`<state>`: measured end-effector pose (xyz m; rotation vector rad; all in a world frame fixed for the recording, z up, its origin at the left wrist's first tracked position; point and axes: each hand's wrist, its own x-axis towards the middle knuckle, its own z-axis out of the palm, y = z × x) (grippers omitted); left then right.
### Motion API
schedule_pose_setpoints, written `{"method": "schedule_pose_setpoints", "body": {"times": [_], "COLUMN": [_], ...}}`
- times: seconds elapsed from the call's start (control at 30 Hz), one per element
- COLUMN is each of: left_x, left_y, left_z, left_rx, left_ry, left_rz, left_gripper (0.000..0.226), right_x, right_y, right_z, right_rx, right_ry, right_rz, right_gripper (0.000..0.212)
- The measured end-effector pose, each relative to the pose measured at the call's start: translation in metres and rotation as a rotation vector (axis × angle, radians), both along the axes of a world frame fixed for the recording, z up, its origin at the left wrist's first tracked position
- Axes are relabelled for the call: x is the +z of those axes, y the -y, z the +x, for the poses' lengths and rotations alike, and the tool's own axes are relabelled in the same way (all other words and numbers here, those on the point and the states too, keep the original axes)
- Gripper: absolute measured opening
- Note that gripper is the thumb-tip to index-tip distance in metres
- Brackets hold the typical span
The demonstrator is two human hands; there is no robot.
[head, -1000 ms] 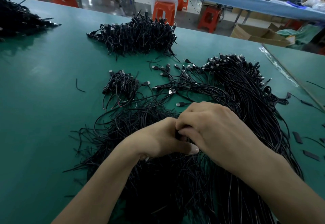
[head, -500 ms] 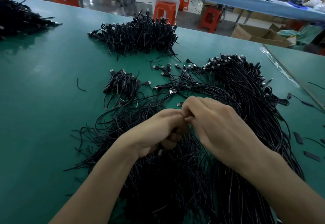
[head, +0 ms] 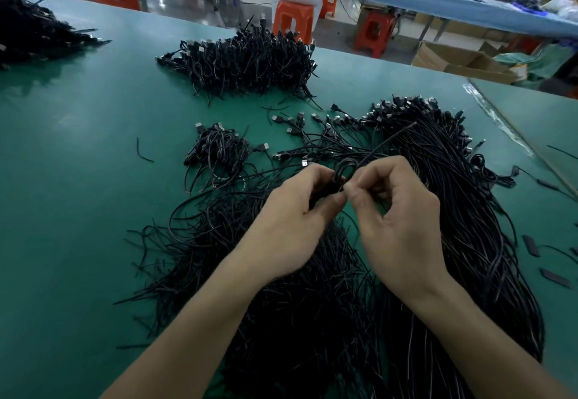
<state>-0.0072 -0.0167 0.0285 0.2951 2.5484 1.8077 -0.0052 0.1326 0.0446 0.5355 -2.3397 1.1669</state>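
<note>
A small coil of black cable (head: 344, 168) is held up between both hands above a big heap of loose black cables (head: 453, 211) on the green table (head: 78, 179). My left hand (head: 294, 223) grips the coil from the left with curled fingers. My right hand (head: 397, 220) pinches the cable at the coil between thumb and forefinger. One free end of the cable sticks up to the right, towards the far cables.
A small bundle of coiled cables (head: 215, 151) lies left of the hands, a large pile of bundles (head: 247, 60) further back, another pile (head: 34, 32) at far left. Black sleeves (head: 531, 245) lie at right. Orange stools (head: 294, 20) and a cardboard box (head: 463, 60) stand beyond the table.
Both hands have lifted from the heap and moved away from me. They have parted slightly, and the coil now shows between them with a loose end sticking out.
</note>
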Motion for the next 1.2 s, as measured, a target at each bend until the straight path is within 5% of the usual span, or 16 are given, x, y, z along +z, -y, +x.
{"method": "schedule_pose_setpoints", "body": {"times": [0.1, 0.3, 0.4, 0.57, 0.7, 0.8, 0.97, 1.1, 1.2], "left_x": [-0.004, -0.006, -0.003, 0.005, 0.009, 0.008, 0.007, 0.006, 0.002], "left_y": [0.002, -0.001, -0.001, 0.002, -0.002, 0.001, 0.001, -0.001, -0.007], "left_z": [0.003, 0.003, 0.004, 0.002, 0.004, 0.002, 0.003, 0.005, 0.006], "left_rx": [0.192, 0.239, 0.218, 0.158, 0.085, 0.028, -0.003, 0.067, 0.045], "left_ry": [-0.277, -0.296, -0.265, -0.241, -0.225, -0.170, -0.267, -0.381, -0.342], "left_rz": [-0.271, -0.192, -0.124, 0.059, 0.302, 0.414, 0.277, 0.072, 0.002], "left_gripper": [0.032, 0.020, 0.009, 0.040, 0.030, 0.050, 0.048, 0.052, 0.036], "right_x": [-0.003, -0.003, -0.003, -0.003, 0.000, 0.004, 0.003, 0.009, 0.012], "right_y": [0.004, 0.009, 0.007, 0.001, 0.000, -0.001, -0.005, -0.011, -0.014], "right_z": [-0.002, -0.004, -0.005, -0.005, -0.006, -0.008, -0.011, -0.015, -0.018], "right_rx": [-0.008, 0.041, 0.084, 0.159, 0.197, 0.224, 0.208, 0.177, 0.119], "right_ry": [0.142, 0.293, 0.394, 0.561, 0.595, 0.583, 0.606, 0.581, 0.495], "right_rz": [-0.195, -0.414, -0.531, -0.671, -0.696, -0.634, -0.643, -0.702, -0.687], "right_gripper": [0.029, 0.031, 0.033, 0.036, 0.033, 0.036, 0.019, 0.030, 0.039]}}
